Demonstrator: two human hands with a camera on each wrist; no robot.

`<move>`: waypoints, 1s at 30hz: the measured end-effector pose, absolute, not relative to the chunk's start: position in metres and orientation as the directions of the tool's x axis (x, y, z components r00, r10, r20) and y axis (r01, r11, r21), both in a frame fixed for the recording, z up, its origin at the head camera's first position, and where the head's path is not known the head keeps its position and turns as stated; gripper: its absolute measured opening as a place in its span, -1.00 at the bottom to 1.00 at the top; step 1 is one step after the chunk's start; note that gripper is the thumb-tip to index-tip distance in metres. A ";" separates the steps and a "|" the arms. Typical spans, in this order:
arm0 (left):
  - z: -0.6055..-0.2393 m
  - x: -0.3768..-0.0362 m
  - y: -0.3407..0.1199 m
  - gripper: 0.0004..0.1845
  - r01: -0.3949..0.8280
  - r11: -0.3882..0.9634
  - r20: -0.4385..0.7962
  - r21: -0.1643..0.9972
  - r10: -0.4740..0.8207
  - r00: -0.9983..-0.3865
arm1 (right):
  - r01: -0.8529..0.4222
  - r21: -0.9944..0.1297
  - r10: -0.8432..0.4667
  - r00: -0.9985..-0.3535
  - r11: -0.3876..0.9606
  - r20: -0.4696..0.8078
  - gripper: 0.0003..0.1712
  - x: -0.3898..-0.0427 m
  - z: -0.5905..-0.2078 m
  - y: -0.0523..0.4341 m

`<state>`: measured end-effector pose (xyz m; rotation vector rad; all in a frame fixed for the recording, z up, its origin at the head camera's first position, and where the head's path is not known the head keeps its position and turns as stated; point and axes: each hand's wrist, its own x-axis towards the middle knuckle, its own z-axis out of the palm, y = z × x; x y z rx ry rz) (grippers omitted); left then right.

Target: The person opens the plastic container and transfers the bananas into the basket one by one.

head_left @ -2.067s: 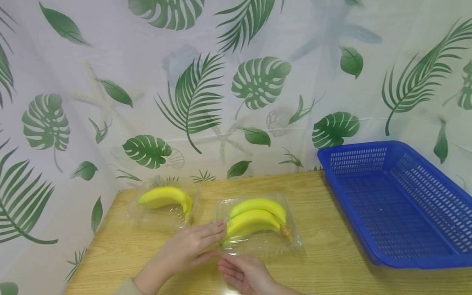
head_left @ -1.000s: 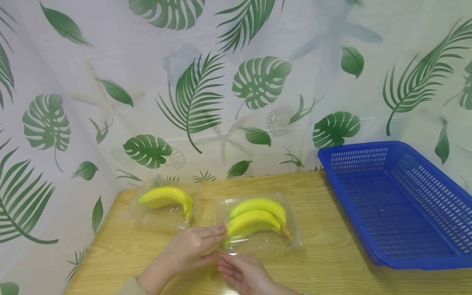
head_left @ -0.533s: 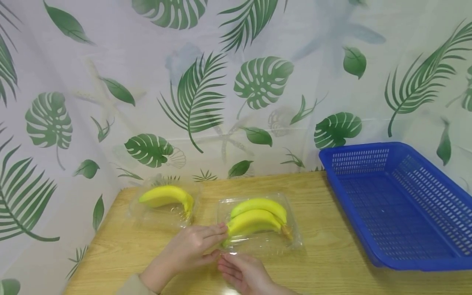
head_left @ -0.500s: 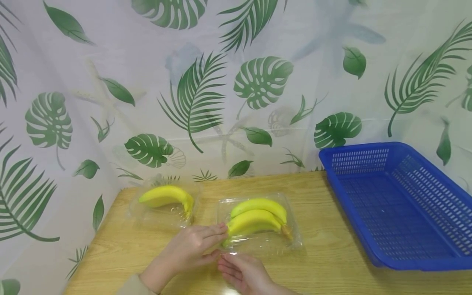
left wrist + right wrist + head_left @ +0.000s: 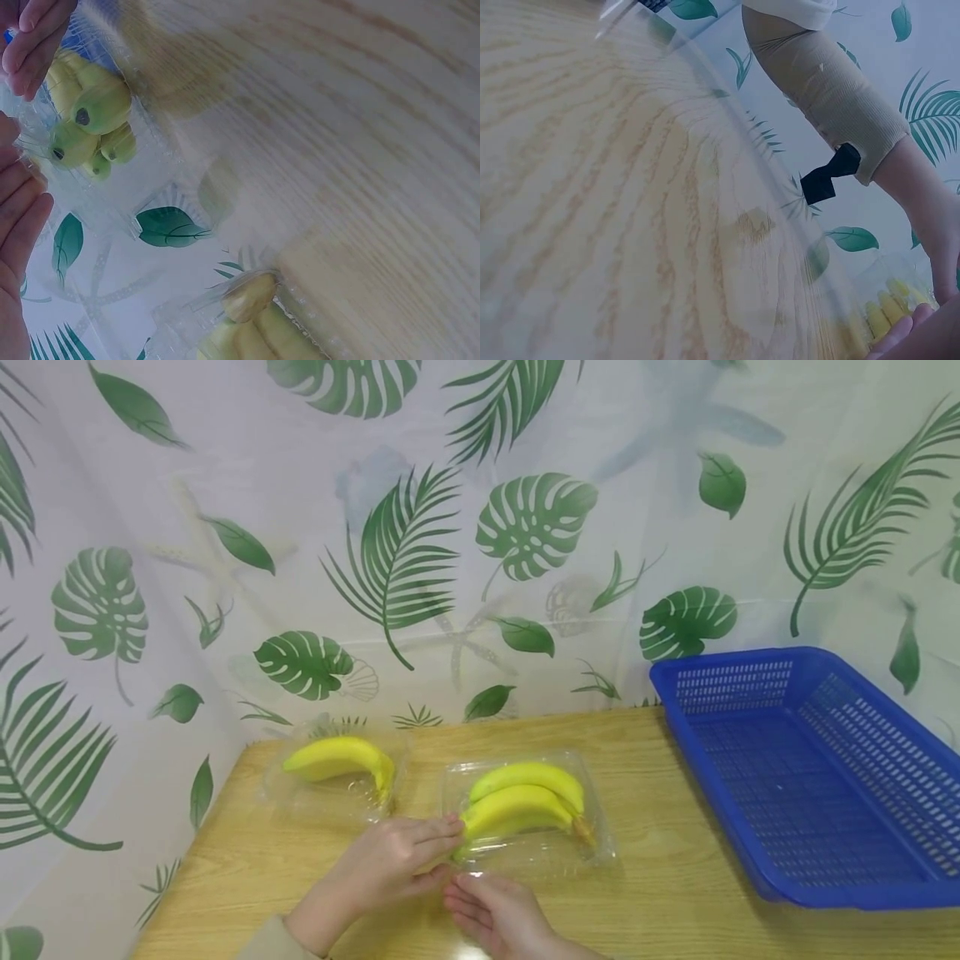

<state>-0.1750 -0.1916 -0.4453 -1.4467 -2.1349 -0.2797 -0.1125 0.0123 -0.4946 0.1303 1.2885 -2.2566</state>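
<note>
A clear plastic clamshell box point(image 5: 528, 858) lies at the middle of the table, with a small bunch of yellow bananas point(image 5: 517, 806) visible through it. My left hand point(image 5: 390, 860) comes at its left side, fingers nearly straight and touching the box beside the banana tips. My right hand point(image 5: 502, 914) is at the near left corner, thumb and forefinger pinching the edge while its other fingers curl loosely below. In the left wrist view the blunt banana ends point(image 5: 101, 112) show beyond both hands. The right wrist view mostly shows the table and the left sleeve point(image 5: 847, 97).
A second clear box point(image 5: 300, 806) holding bananas point(image 5: 337, 756) stands at the back left. On the right is a large blue plastic basket point(image 5: 716, 810) with perforated walls. A leaf-printed curtain point(image 5: 450, 560) hangs behind the wooden table point(image 5: 645, 910).
The boxes and basket stay in place. Both hands keep almost the same position at the box's near left corner, and only the head view shifts slightly.
</note>
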 end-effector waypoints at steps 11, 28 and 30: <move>-0.437 -0.181 -0.192 -0.68 0.908 0.410 0.549 -0.092 0.781 -0.297 | 0.493 -0.759 -0.354 -0.863 -0.425 -0.362 -0.67 -0.113 -0.494 0.006; -0.444 -0.177 -0.198 -0.53 0.912 0.406 0.526 -0.048 0.787 -0.323 | 0.508 -0.735 -0.368 -0.855 -0.450 -0.366 -0.73 -0.113 -0.493 0.009; -0.445 -0.177 -0.200 -0.53 0.912 0.408 0.529 -0.044 0.784 -0.325 | 0.510 -0.732 -0.370 -0.854 -0.452 -0.367 -0.73 -0.113 -0.493 0.008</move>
